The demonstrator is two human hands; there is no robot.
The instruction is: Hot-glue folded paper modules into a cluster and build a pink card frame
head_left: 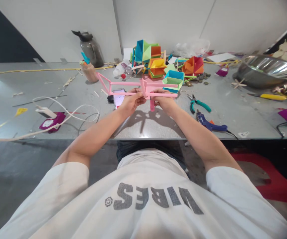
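Observation:
Both hands grip a pink stick frame (125,83), held level above the front part of the table. My left hand (133,102) pinches its near rail just left of the upright cross pieces. On the other side of that joint, my right hand (164,100) has its fingers closed round the frame, beside a short pink piece that hangs down. Some fingertips are hidden behind the sticks. Beneath the frame lies a phone (119,98) with a lit screen, partly covered by my left hand.
Colourful folded-paper boxes (149,59) stand behind the frame. To the right lie pliers (199,103), a blue glue gun (211,124), a yellow-handled cutter (272,97) and a metal bowl (248,74). A white cable (84,106) loops at left near a purple power block (52,122). A dark jug (90,48) stands behind.

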